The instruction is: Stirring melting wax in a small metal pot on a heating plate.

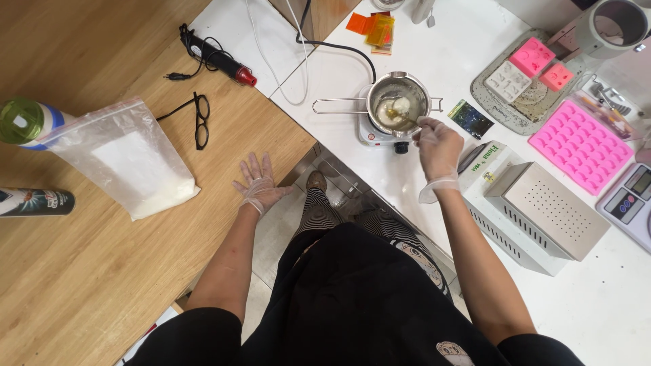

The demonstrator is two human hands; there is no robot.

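Right hand (439, 146) in a thin clear glove, fingers pinched shut around the handle of a small spoon (405, 120), tip dipped into a steel melting pot (399, 103). Pot sitting on a little white hot plate (377, 134) near the left edge of the white desk (590, 305), long wire handle sticking out to the left. Pale, half-melted lump with some yellowish liquid inside the pot.

Left hand (258, 184), also gloved, spread wide open and flat, holding nothing, palm down near the right edge of the wooden desk (81, 271). Just resting there.

On the wooden desk: big zip bag of white powder or flakes (129, 159) left of that hand, black glasses (198, 119) just above it, green-capped bottle (24, 122) and a dark spray can (34, 202) at the far left edge, heat gun with a red tip (217, 57) and its cord up at the back.

On the white desk: perforated steel box (542, 217) right beside the right forearm, pink silicone mold (580, 146) with many small cavities further right, digital scale (630, 203) at the right edge. Tray (488, 102) at the back carrying smaller pink and white molds. Orange translucent pieces (371, 27) at the back edge, small dark packet (470, 118) just right of the pot.
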